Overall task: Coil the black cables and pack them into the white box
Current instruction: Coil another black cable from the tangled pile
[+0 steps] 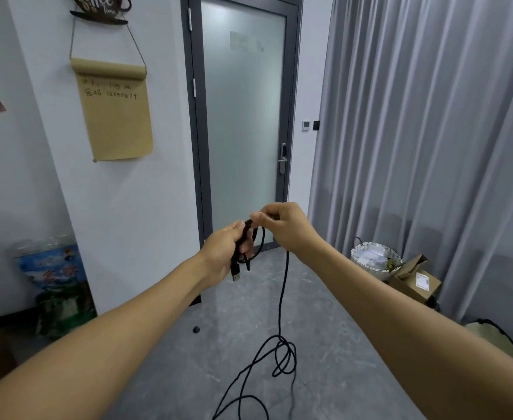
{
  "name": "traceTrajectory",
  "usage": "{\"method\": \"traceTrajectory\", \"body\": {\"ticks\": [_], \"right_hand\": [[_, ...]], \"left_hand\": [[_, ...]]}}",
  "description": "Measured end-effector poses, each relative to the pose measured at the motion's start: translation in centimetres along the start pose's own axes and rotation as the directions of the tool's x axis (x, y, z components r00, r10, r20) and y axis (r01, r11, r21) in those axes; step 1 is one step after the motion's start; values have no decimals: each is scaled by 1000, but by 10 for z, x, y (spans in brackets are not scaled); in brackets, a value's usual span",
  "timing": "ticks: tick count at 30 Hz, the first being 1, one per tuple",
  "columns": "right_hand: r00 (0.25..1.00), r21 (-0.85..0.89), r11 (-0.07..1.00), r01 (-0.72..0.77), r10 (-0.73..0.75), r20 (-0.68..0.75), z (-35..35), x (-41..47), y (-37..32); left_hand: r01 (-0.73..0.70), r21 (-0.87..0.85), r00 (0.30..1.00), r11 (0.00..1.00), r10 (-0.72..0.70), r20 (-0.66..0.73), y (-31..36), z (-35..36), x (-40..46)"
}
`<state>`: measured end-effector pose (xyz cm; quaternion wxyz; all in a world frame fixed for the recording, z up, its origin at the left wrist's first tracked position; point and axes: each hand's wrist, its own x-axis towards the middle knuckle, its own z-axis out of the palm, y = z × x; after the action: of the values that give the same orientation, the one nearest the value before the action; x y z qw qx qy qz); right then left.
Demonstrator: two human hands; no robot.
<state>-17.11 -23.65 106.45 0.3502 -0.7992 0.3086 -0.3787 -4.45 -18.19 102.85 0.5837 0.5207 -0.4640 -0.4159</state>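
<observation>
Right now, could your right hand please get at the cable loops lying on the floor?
Probably not yet: the right hand pinches the black cable at chest height, and the floor loops lie well below it.

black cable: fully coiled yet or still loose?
Mostly loose. The left hand grips a few loops; the black cable hangs from the right hand to the floor.

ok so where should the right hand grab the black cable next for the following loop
Likely on the straight run of the black cable hanging just below the right hand, pinched from the side. That stretch hangs taut and free, whereas lower down the cable lies tangled on the floor. The left hand already holds the finished loops.
</observation>
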Motion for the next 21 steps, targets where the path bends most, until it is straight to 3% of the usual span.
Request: {"method": "traceTrajectory", "body": {"ticks": [4,12,17,21], "right_hand": [[999,12,1000,-18,18,-40,-1,-1,3],[999,47,998,-31,32,-27,-2,-3,3],[995,145,985,-98,102,-16,-1,-1,5],[987,121,980,-160,159,19,-2,-1,14]], "left_hand": [[25,-77,995,997,-17,96,4,0,-7],[79,-77,983,994,-64,173,6,-7,-13],[95,-83,973,992,-75,218,8,-9,-15],[125,-21,963,992,-116,242,8,-12,-16]]}}
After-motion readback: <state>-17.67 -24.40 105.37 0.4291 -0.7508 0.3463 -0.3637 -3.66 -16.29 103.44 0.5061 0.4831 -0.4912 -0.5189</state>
